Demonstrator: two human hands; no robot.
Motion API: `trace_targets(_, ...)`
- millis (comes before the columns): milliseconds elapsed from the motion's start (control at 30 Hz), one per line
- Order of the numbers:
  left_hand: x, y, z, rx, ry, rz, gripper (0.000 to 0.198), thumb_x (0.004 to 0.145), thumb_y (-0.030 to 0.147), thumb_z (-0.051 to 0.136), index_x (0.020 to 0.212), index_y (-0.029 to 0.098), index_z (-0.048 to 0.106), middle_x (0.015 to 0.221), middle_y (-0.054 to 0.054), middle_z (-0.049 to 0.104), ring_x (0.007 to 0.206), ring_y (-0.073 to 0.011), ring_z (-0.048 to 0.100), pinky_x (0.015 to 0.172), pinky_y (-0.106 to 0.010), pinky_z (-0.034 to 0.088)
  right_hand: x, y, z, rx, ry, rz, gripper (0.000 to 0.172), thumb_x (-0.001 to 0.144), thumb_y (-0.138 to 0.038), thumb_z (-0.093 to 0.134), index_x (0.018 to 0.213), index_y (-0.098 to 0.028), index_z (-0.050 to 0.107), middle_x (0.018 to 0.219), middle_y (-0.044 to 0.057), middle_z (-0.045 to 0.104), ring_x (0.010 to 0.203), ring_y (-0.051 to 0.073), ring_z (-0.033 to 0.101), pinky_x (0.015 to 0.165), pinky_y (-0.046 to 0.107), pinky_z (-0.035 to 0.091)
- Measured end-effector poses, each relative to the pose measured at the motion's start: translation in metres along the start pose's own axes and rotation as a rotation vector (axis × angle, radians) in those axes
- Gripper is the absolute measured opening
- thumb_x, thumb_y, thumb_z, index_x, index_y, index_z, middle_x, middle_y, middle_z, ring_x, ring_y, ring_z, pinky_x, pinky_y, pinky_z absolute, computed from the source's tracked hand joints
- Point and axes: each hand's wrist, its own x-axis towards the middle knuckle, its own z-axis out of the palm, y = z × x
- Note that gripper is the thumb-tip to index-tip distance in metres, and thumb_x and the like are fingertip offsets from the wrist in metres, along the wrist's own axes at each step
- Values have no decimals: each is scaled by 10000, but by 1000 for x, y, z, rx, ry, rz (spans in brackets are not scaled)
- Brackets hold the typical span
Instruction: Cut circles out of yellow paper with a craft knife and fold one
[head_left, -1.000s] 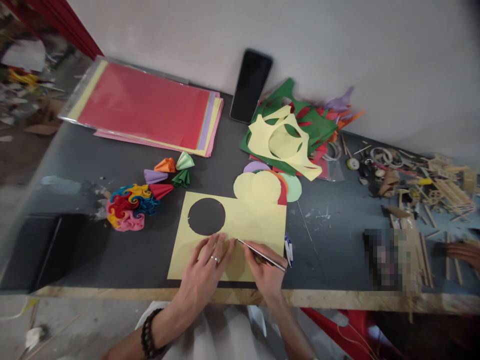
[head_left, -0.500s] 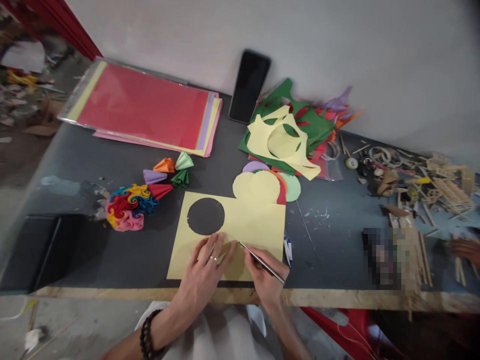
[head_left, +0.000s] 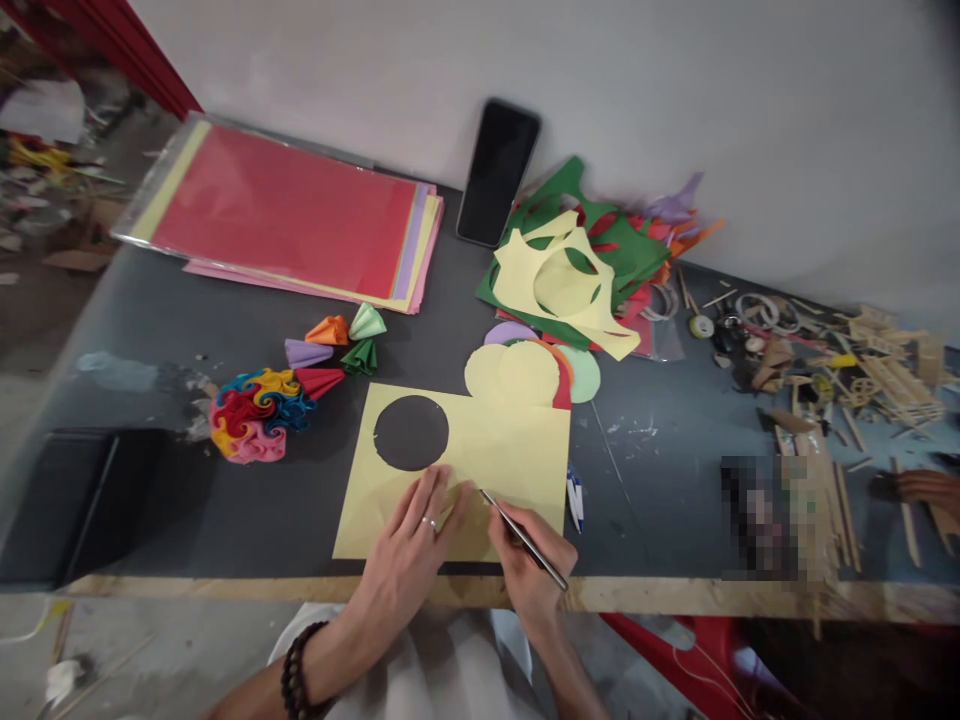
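A pale yellow sheet (head_left: 510, 450) with a round hole cut out of its upper left lies near the table's front edge. My left hand (head_left: 409, 545) rests flat on it with fingers spread, a ring on one finger, and it covers something round that I cannot make out. My right hand (head_left: 525, 565) is closed on a thin metal pen-like tool (head_left: 525, 540). The tool's tip touches the sheet just right of my left fingers.
Cut paper circles (head_left: 525, 372) lie behind the sheet. A stack of coloured paper (head_left: 285, 215) sits back left, a phone (head_left: 499, 170) leans on the wall, paper scraps (head_left: 577, 270) beside it. Folded paper cones (head_left: 337, 345) and a curled paper ball (head_left: 255, 412) lie left. Wooden sticks (head_left: 847, 390) clutter the right, with another person's hand (head_left: 926, 487).
My right hand has drawn the tool's tip slightly toward me along the sheet. The left hand stays flat on the paper. The other person's hand at the right edge has shifted a little.
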Motion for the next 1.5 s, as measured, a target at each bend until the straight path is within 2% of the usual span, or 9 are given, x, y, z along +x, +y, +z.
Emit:
trace_targets(100, 1, 3, 1, -19, 3, 34, 699, 884, 86, 517, 1578, 157, 480, 1649, -133, 517, 1548, -260, 464, 1221, -393, 508, -2, -2, 0, -21, 11, 7, 53, 892, -222, 742, 881, -223, 794, 707, -7, 795, 541, 144, 721, 538, 223, 606)
trace_targets(267, 6, 0, -1, -24, 3, 80, 640, 913, 86, 472, 1550, 137, 512, 1642, -111, 533, 1514, -245, 507, 1201, -392, 520, -3, -4, -3, -11, 3, -2, 68, 874, -207, 754, 874, -267, 787, 651, 2, 761, 499, 142, 692, 498, 222, 571)
trace_targets(467, 10, -10, -6, -53, 0, 127, 577, 966, 138, 480, 1530, 236, 547, 1575, -75, 614, 1465, -222, 565, 1181, -376, 505, -6, -8, -4, -47, -29, 18, 101, 892, -204, 715, 801, -242, 733, 607, -17, 678, 480, 111, 612, 471, 207, 502)
trace_targets(633, 11, -12, -7, -76, -9, 139, 544, 985, 191, 483, 1523, 237, 554, 1551, -80, 637, 1445, -227, 582, 1165, -378, 492, -16, 0, -2, -83, -58, 23, 104, 892, -193, 687, 805, -239, 720, 662, -27, 635, 555, 122, 619, 512, 221, 506)
trace_targets(867, 11, -13, -6, -100, -1, 128, 538, 988, 180, 487, 1515, 261, 560, 1564, -58, 626, 1460, -203, 559, 1195, -359, 440, -20, 6, -3, -144, -105, -84, 162, 860, -124, 665, 771, -259, 660, 668, -30, 611, 605, 148, 621, 552, 253, 512)
trace_targets(1100, 11, -13, -4, -113, 12, 119, 505, 995, 173, 499, 1479, 278, 596, 1546, -36, 643, 1426, -203, 583, 1172, -361, 447, -22, 7, -4, -206, -140, -181, 227, 844, -81, 651, 747, -270, 568, 623, -42, 554, 589, 162, 577, 528, 279, 477)
trace_targets(1333, 11, -15, -4, -93, 20, 133, 518, 996, 181, 478, 1494, 277, 585, 1561, -28, 630, 1443, -199, 562, 1170, -361, 450, -19, 5, -3, -260, -95, -306, 275, 790, -39, 652, 743, -281, 530, 582, -55, 529, 527, 160, 517, 505, 299, 461)
trace_targets(1500, 10, -15, -3, -104, -9, 132, 539, 990, 178, 497, 1517, 272, 561, 1577, -29, 615, 1456, -196, 547, 1171, -361, 453, -19, 1, -3, -255, -64, -376, 325, 740, -20, 652, 692, -287, 472, 553, -55, 492, 503, 163, 471, 468, 314, 397)
